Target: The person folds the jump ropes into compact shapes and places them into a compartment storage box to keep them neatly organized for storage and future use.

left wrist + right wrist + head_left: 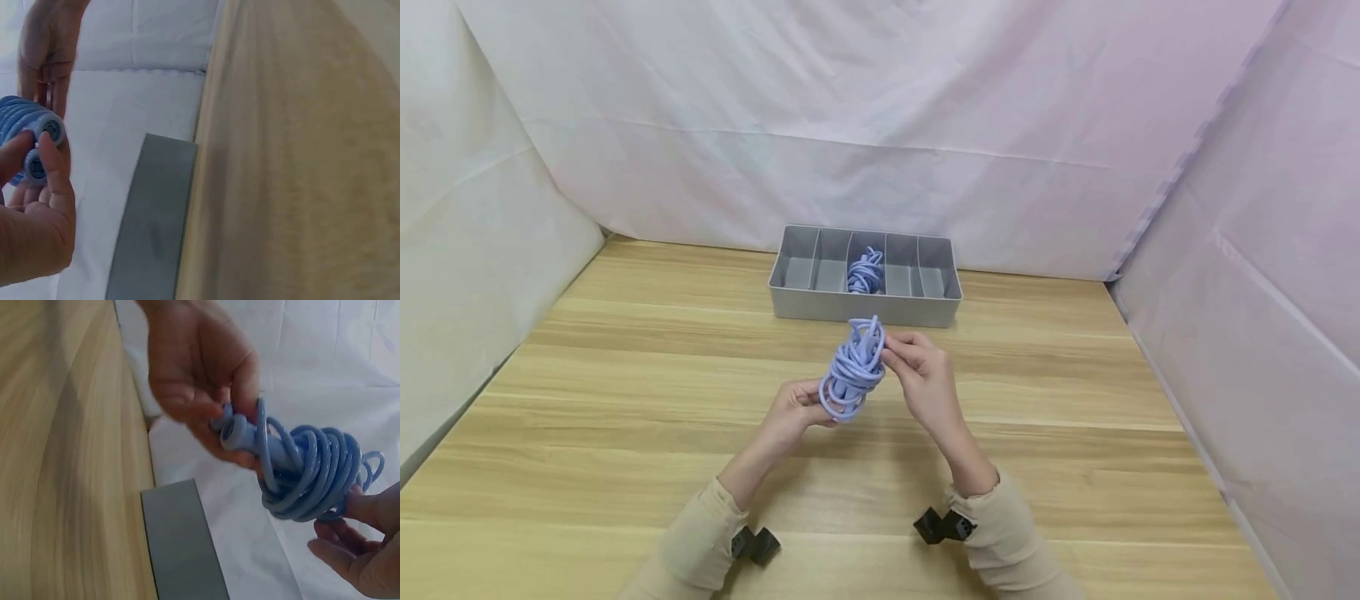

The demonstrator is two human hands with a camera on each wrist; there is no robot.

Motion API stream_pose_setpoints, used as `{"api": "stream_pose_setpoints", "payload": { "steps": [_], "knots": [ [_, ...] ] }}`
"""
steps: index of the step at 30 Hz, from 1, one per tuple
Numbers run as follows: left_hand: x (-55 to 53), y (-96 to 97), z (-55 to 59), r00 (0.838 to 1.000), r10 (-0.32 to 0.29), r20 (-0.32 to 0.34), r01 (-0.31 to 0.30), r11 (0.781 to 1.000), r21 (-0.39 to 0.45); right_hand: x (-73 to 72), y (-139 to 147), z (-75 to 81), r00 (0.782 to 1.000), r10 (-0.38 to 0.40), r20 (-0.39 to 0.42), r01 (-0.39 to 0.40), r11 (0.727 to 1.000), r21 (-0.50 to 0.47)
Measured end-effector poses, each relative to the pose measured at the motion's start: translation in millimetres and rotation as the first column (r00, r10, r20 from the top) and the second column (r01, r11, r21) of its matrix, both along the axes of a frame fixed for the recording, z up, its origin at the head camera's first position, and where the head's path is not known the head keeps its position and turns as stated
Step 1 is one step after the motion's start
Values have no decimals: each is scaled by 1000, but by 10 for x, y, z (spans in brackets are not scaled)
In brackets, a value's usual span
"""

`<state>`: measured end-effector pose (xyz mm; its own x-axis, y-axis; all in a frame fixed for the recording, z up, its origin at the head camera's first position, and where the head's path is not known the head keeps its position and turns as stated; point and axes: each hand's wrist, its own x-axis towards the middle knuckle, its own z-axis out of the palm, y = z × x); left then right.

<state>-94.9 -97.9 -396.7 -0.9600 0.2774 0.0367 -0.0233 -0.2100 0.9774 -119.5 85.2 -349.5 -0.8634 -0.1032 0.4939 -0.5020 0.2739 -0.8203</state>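
Note:
A light blue jump rope (pixel 853 371), wound into a bundle of coils, is held up above the table between both hands. My left hand (pixel 793 408) grips its lower end, thumb and fingers about the handles, whose round ends show in the left wrist view. At the other end of the bundle my right hand (pixel 927 379) pinches the coils between thumb and fingers. A handle (pixel 247 436) sticks out of the coils beside the left fingers in the right wrist view. Beyond the hands, a second light blue coiled bundle (pixel 866 272) lies in the middle compartment of a grey tray (pixel 865 308).
The grey tray has several compartments and stands near the back of the wooden table (pixel 1060 417). White cloth (pixel 880 183) hangs behind the table and along both sides. Small black devices (pixel 943 526) are worn at both sleeved wrists.

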Motion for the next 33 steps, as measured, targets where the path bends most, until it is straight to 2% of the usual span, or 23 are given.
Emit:
{"api": "stream_pose_setpoints", "payload": {
  "steps": [4, 8, 13, 18, 22, 26, 29, 33],
  "knots": [
    [4, 2, 32, 996, 21, 82, -16, 998, -55, 2, 4, -23, 995, 18, 102, -12, 998, -60],
    [6, 38, 38, 984, 96, 151, -83, 992, -90, 13, -47, -75, 983, 12, 182, 15, 990, -143],
    [-5, 84, 18, 970, 182, 161, -162, 978, -131, 9, -117, -109, 970, -27, 241, 77, 977, -200],
    [-10, 116, 4, 964, 255, 77, -235, 950, -205, -12, -139, -113, 966, -89, 243, 132, 977, -169],
    [-2, 129, 7, 953, 303, -9, -296, 923, -245, -20, -119, -100, 969, -98, 229, 127, 985, -118],
    [3, 141, 5, 931, 350, -100, -364, 887, -284, -35, -114, -96, 961, -100, 259, 134, 983, -121],
    [2, 140, -4, 917, 375, -136, -399, 865, -303, -49, -125, -109, 951, -98, 293, 151, 975, -163],
    [8, 127, -21, 892, 399, -211, -451, 817, -359, -75, -143, -140, 943, -93, 320, 160, 969, -190]
  ]
}}
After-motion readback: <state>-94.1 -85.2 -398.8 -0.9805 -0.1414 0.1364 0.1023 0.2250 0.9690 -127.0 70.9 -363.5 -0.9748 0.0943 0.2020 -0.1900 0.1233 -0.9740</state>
